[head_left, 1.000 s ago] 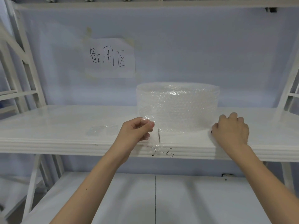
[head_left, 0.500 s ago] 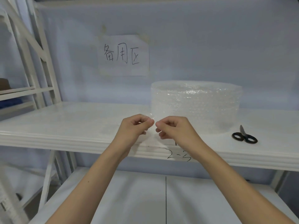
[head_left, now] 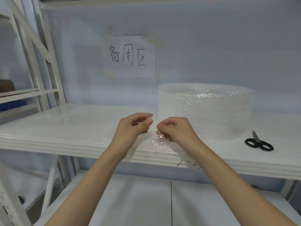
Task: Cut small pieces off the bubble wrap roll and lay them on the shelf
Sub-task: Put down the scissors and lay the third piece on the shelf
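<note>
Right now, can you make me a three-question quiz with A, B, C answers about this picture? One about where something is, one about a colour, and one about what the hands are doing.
1. Where are the scissors?
A. On the shelf, right of the bubble wrap roll
B. In the right hand
C. On the lower shelf

2. What colour are the scissor handles?
A. Red
B. Black
C. Yellow

3. What are the hands doing?
A. Resting flat on the shelf
B. Cutting with the scissors
C. Pinching a small bubble wrap piece

Answers:
1. A, they lie on the shelf beside the roll, away from both hands.
2. B, both loops are black.
3. C, the left hand and right hand pinch the clear piece above the shelf edge.
</note>
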`<state>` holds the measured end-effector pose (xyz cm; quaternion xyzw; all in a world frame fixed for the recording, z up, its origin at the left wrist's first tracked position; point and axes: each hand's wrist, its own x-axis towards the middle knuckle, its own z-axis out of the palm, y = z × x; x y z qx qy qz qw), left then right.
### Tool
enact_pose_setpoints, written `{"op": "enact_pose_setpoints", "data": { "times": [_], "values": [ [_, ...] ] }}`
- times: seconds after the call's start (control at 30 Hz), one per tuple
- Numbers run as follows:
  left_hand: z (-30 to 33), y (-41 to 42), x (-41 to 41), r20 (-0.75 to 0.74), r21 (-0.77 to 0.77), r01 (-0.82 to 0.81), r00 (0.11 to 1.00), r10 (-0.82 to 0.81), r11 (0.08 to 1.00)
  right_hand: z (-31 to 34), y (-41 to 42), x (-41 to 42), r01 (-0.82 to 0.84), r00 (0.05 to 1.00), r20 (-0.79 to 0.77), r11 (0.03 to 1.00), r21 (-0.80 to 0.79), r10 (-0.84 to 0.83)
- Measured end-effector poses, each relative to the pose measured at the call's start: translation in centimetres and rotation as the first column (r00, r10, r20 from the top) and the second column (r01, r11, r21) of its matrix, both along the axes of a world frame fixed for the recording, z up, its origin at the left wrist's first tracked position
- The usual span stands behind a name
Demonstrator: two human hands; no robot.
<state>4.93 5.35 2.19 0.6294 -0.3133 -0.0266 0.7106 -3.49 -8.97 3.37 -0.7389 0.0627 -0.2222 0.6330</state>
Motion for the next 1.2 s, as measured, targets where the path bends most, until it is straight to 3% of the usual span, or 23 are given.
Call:
{"op": "enact_pose_setpoints", "data": {
  "times": [0.17, 0.3, 0.67, 1.2],
  "values": [
    [-0.4, 0.4, -0.3, 0.088, 0.052, -0.029, 0.996, 0.025, 0.998, -0.2, 0.3, 0.5, -0.008, 1.0, -0.013, 0.996, 0.092, 0.009],
    [-0.7, 0.6, -0.6, 0.056, 0.067, 0.021, 0.998, -0.024, 0.998, -0.2, 0.4, 0.8, -0.025, 1.0, 0.02, 0.975, 0.221, 0.021],
    [-0.9, 0.8, -0.7, 0.017, 0.032, 0.087, 0.996, -0.088, 0.996, -0.2, 0.4, 0.7, -0.103, 0.995, 0.047, 0.934, 0.343, 0.093],
    [-1.3, 0.3, -0.7, -0.069, -0.025, 0.122, 0.99, -0.124, 0.992, -0.6, -0.5, 0.5, -0.091, 0.996, 0.015, 0.936, 0.341, 0.092]
  ]
}}
